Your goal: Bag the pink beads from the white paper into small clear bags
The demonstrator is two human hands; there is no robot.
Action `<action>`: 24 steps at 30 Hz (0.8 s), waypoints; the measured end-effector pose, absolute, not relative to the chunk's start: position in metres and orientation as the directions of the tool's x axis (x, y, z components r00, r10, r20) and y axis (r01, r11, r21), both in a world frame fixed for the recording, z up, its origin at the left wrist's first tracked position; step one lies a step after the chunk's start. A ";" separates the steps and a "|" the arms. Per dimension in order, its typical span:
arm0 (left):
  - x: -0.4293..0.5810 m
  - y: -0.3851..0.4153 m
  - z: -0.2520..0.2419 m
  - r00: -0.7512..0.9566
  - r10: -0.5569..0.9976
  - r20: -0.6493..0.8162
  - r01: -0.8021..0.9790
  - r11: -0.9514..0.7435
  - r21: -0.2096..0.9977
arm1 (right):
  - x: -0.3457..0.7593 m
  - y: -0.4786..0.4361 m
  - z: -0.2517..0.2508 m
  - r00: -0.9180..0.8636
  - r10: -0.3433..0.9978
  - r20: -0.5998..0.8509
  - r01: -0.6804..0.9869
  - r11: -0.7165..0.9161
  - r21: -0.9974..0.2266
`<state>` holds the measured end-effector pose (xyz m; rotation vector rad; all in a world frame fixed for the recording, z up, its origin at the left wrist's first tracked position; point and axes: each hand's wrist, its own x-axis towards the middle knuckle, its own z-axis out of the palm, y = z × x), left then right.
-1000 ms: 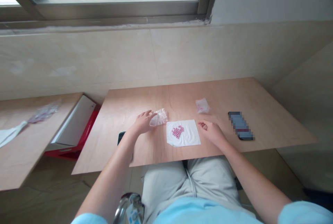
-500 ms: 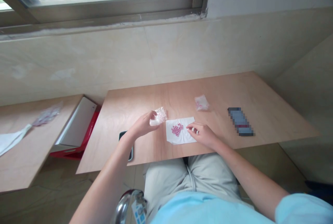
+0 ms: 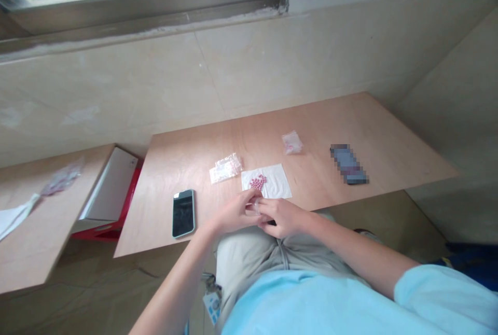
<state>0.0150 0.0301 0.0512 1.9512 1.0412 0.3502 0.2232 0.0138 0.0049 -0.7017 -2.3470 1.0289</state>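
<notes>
My left hand (image 3: 239,212) and my right hand (image 3: 282,215) meet at the table's near edge, fingers closed around a small clear plastic bag (image 3: 254,205). Most of the bag is hidden by the fingers. Just beyond them lies a white paper sheet (image 3: 278,182) with a cluster of pink beads (image 3: 257,182) on its left part. To the left of the sheet rests a stack of clear plastic bags (image 3: 226,168). Farther back, a plastic bag with some pink in it (image 3: 291,142) lies on the wood.
A phone with a dark screen (image 3: 183,213) lies at the left of the wooden table (image 3: 319,122). Another phone, blurred out (image 3: 349,164), is at the right. Beyond a gap on the left stands a second table (image 3: 23,252) with plastic bags (image 3: 62,177) on it.
My left hand has left the stack of bags and come down to the near edge. My right hand has moved left from the paper to meet it. The view has shifted a little.
</notes>
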 end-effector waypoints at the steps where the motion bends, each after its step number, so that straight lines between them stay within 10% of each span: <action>1: 0.018 0.026 0.048 0.606 0.784 -0.135 0.563 -0.302 0.770 | 0.222 0.012 0.004 -0.767 0.609 0.200 0.285 0.604 -0.744; 10: 0.047 0.010 0.021 0.590 0.799 -0.117 0.749 -0.488 0.448 | 0.214 0.004 -0.016 -0.803 0.591 0.081 0.415 0.651 -0.636; 24: -0.001 0.028 0.010 0.419 0.895 -0.151 0.831 -0.311 0.461 | 0.213 0.017 -0.014 -0.747 0.605 0.275 0.266 0.651 -0.711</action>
